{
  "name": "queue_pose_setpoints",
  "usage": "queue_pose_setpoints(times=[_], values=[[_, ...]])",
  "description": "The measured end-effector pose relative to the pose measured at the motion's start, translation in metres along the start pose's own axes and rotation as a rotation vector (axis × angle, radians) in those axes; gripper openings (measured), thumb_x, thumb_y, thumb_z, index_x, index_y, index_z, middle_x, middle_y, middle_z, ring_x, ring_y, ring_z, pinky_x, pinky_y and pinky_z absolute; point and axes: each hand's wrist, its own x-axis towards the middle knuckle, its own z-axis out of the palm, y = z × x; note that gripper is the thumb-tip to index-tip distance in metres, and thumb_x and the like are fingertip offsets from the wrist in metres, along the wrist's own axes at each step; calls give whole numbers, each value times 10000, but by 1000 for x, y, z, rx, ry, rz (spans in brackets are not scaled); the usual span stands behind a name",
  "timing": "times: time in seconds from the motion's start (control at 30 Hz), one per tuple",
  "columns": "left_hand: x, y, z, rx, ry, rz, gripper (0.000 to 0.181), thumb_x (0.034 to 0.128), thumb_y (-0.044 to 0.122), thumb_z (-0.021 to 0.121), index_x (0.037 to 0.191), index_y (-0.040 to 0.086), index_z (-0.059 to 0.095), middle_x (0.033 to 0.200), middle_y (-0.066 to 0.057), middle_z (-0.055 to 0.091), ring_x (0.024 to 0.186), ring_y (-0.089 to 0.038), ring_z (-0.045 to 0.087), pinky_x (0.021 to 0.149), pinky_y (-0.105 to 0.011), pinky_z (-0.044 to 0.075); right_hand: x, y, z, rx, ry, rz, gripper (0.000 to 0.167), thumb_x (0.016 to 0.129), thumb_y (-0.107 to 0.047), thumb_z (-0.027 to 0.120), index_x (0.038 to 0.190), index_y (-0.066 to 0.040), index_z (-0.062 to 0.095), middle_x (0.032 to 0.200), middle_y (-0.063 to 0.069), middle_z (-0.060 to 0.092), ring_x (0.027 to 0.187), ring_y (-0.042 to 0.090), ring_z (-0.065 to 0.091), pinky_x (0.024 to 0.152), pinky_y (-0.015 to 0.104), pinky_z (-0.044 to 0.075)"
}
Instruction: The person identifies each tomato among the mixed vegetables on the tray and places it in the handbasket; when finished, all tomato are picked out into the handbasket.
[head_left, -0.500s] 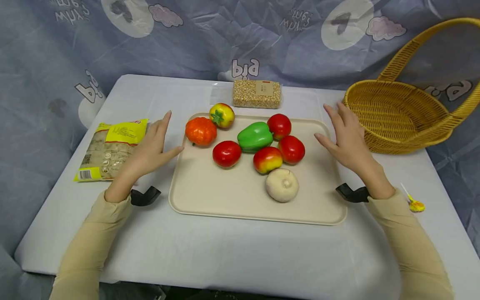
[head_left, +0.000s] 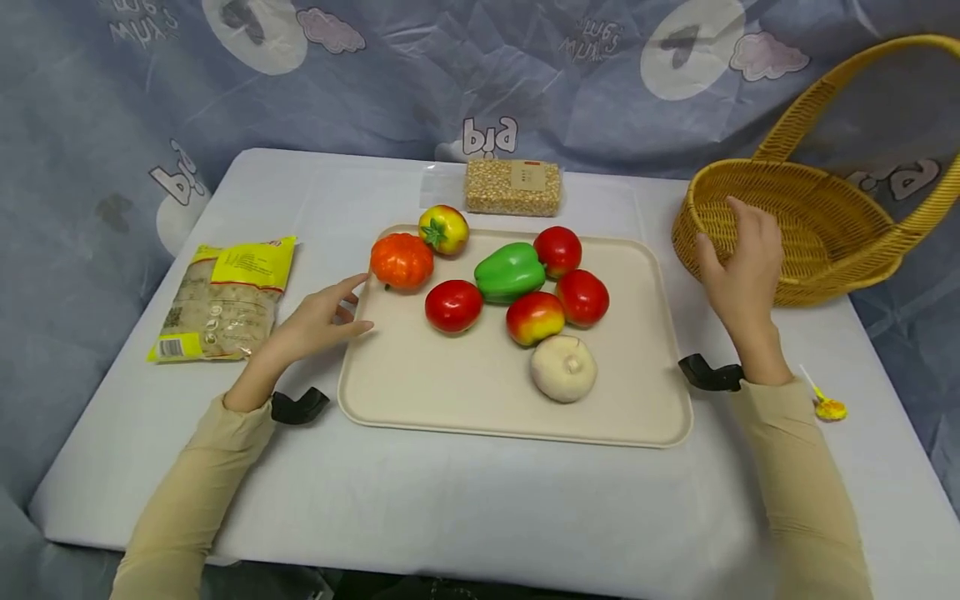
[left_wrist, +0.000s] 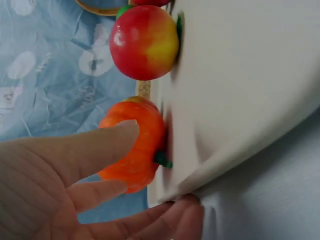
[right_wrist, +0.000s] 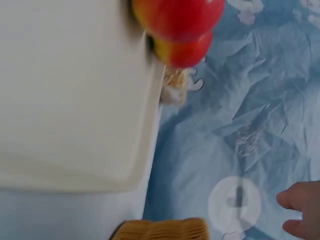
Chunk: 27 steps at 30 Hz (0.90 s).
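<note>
By the left edge of a beige tray (head_left: 450, 396), my left hand (head_left: 318, 321) has its fingers loosely bent; in the left wrist view, its fingertips (left_wrist: 187, 212) meet the tray's outer edge. An orange toy pumpkin (head_left: 402, 263) lies just inside that edge, behind the thumb in the wrist view. My right hand (head_left: 746, 275) is over the near left side of a yellow wicker basket (head_left: 832, 292), holding nothing. Whether it touches the basket I cannot tell. In the right wrist view, only two of its fingertips (right_wrist: 295, 197) show.
On the tray are a green pepper (head_left: 510, 273), several red and red-yellow fruits (head_left: 453, 307) and a white garlic-like bulb (head_left: 564, 369). A grain pack (head_left: 513, 187) lies behind, a yellow-labelled bag (head_left: 225, 300) left, and a yellow-wrapped lollipop (head_left: 830, 408) right.
My right hand has moved right, from beside the tray to over the basket. The left hand has lowered toward the tray's left edge, and its fingers have bent more.
</note>
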Motion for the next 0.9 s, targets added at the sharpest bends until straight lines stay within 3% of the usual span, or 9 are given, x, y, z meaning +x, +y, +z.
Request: queue_pose_setpoints(times=[0.13,0.23,0.3,0.57,0.67,0.77,0.9], values=[[3,-6,8,-19,25,-1,720,861,161,638,1453,-7,264,1209,-282,539,993,-356,591,847,-451,483,2,18,5,-116,-133,154,539,908,-219,568,1393,-45,411,1332,270,466,1227,450,411,973,598,287],[3,-10,12,-20,51,6,728,828,96,664,1434,-42,285,1193,-277,534,968,-352,595,806,-420,499,0,28,10,-184,-245,195,554,914,-251,570,1396,-32,407,1332,282,486,1192,482,445,960,614,255],[3,-12,13,-21,73,16,730,804,52,677,1420,-61,303,1183,-272,532,953,-351,598,788,-411,509,0,32,12,-183,-277,194,523,912,-235,577,1368,-17,441,1295,296,515,1152,496,468,956,605,225],[3,-10,13,-2,86,43,685,780,-2,683,1384,-77,368,1166,-246,523,943,-340,586,768,-395,517,-2,39,7,-97,-262,163,418,902,-135,573,1294,-3,516,1309,267,524,1170,499,465,954,569,147],[5,-10,12,3,91,65,676,771,-19,683,1373,-86,382,1152,-247,525,928,-340,590,742,-362,513,-6,43,3,-76,-223,127,370,878,-106,594,1229,8,564,1210,269,589,1046,466,536,913,536,160],[9,-10,11,6,88,69,674,766,-24,678,1372,-82,387,1146,-238,527,922,-331,591,716,-297,505,-10,47,0,-52,-179,94,316,850,-89,623,1151,9,611,1068,263,645,868,262,584,881,489,173],[13,-9,10,6,72,66,675,766,-26,670,1374,-81,383,1150,-234,522,927,-330,590,712,-267,508,-14,51,-6,-6,-156,73,262,834,-109,646,1069,6,643,928,246,664,741,-126,426,865,451,174]])
